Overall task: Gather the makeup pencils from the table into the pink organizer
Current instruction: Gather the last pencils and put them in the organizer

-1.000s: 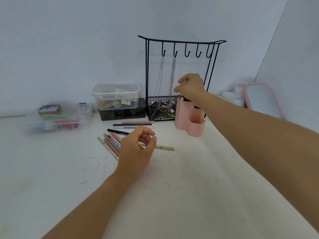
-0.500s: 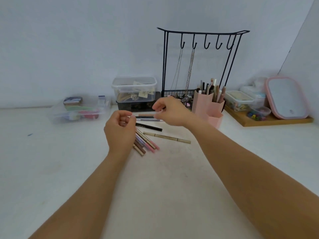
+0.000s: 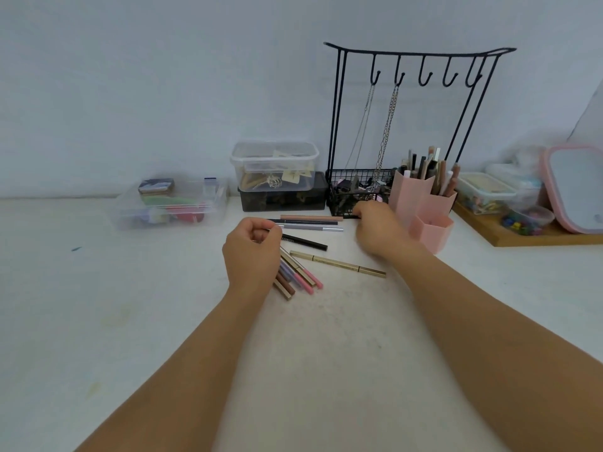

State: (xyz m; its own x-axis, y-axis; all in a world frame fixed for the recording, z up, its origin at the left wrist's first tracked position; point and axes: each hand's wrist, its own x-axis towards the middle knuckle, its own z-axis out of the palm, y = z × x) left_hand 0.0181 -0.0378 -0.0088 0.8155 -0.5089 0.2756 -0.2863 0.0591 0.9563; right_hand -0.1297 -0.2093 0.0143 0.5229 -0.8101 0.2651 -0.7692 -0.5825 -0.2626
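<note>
From the head camera, the white table (image 3: 169,337) carries a loose scatter of slim makeup pencils (image 3: 303,256) near its middle. The left hand (image 3: 251,252) hovers over the left end of that scatter with its fingers curled in toward the thumb; something thin seems pinched there, but I cannot tell what, or whether it holds anything at all. Under and just right of this hand a bunched fan of pink, lilac, brown and gold pencils (image 3: 298,278) lies angled toward the lower right. A long gold pencil (image 3: 337,263) lies apart to the right, a black pencil (image 3: 305,242) sits above it, and 3 more lie parallel farther back: a grey pencil (image 3: 313,227), a thin dark one and a rose-brown pencil (image 3: 311,218). The right hand (image 3: 380,228) is low over the table between these pencils and the pink hexagonal plastic organizer (image 3: 424,207), knuckles up, fingers bent downward and blurred; its grip cannot be made out. The organizer stands upright at the back right, its taller cells already holding upright pencils and brushes, just beside a black wire jewellery stand (image 3: 414,57) with 2 chains hanging.
</note>
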